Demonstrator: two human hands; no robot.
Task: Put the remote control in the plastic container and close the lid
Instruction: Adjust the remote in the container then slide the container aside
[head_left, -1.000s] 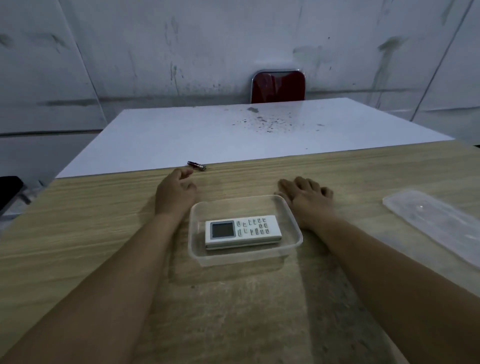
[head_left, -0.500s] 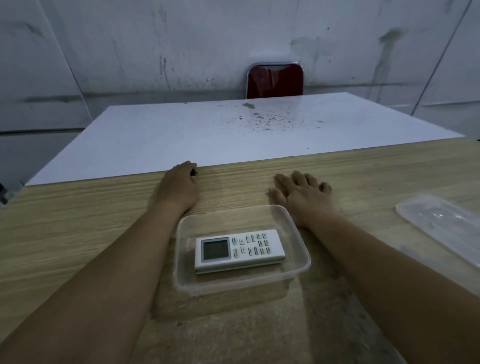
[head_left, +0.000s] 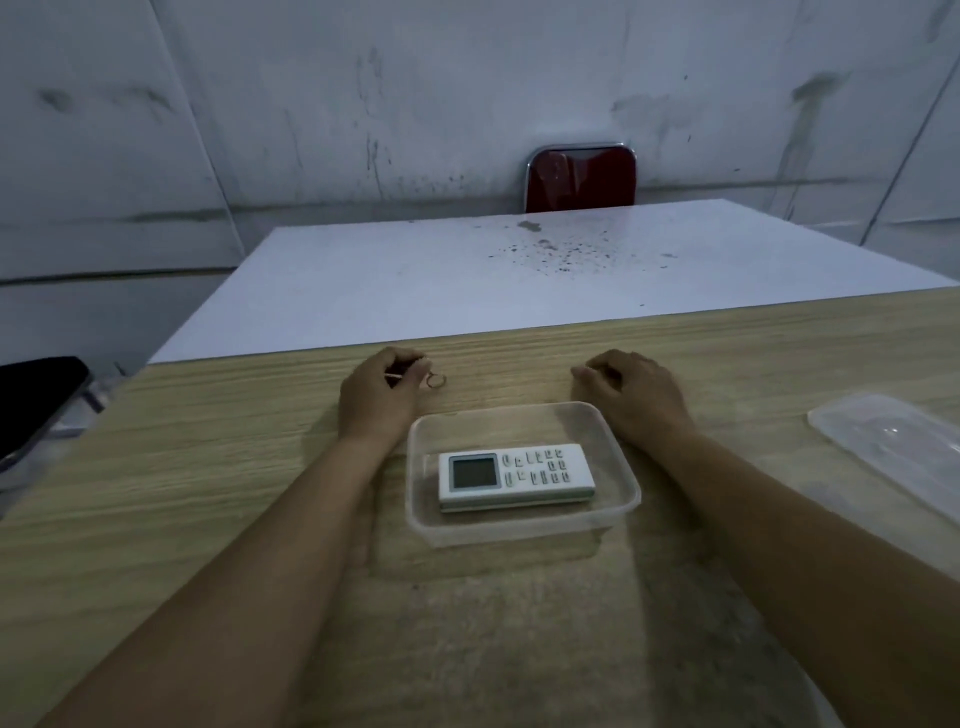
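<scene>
The white remote control (head_left: 514, 475) lies flat inside the clear plastic container (head_left: 618, 457) on the wooden table, screen to the left. The container has no lid on it. Its clear lid (head_left: 893, 441) lies on the table far to the right. My left hand (head_left: 376, 395) rests just behind the container's left corner, fingers curled around a small thin metal object whose ring end (head_left: 436, 381) sticks out on the table. Behind the right corner sits my right hand (head_left: 631, 395), fingers curled in, with nothing seen in it.
A white board (head_left: 519, 280) covers the far half of the table. A red chair back (head_left: 581, 179) stands behind it against the grey wall. A dark object (head_left: 36, 400) sits off the table's left edge.
My left hand has closed on the small metal object that lay at the board's edge and drawn it back. My right hand's fingers went from flat to curled. The camera view shifted.
</scene>
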